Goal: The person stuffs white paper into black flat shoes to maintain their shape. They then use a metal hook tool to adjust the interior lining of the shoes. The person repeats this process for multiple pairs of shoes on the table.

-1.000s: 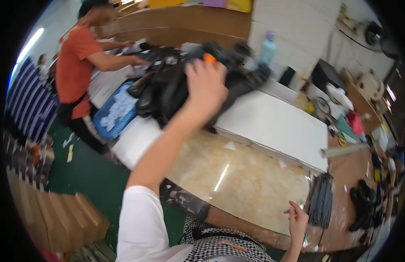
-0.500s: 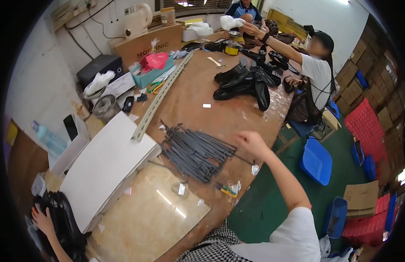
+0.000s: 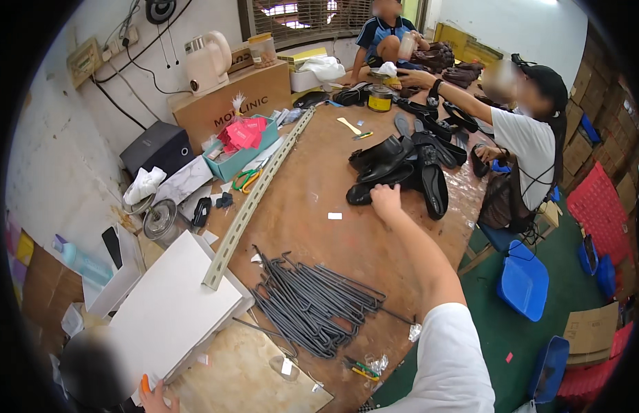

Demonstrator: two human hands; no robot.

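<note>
My right arm stretches far across the table. Its hand (image 3: 386, 201) is closed on a black shoe (image 3: 361, 194) at the near edge of a heap of black shoes (image 3: 433, 180); the fingers' undersides are hidden. Low on the left, my left hand (image 3: 160, 399) is cut by the lower edge, beside the white box lid or board stack (image 3: 175, 310). Its fingers are apart, an orange cover sits on one fingertip, and I see nothing held. A dark blurred shape (image 3: 96, 365) lies next to it. Between my arms lies a pile of thin grey hooked rods (image 3: 312, 303).
A slotted metal strip (image 3: 257, 199) runs lengthwise along the table. Green-and-orange scissors (image 3: 247, 180), a teal box (image 3: 244, 155) and a carton (image 3: 233, 96) stand left. A co-worker (image 3: 529, 138) reaches over the shoes from the right; another person (image 3: 388, 41) sits at the far end. A blue basin (image 3: 525, 279) is on the floor.
My right hand has moved forward from beside the grey rods to the shoe heap and closed on a shoe. My left hand has left the black shoes at lower left and shifted right and down.
</note>
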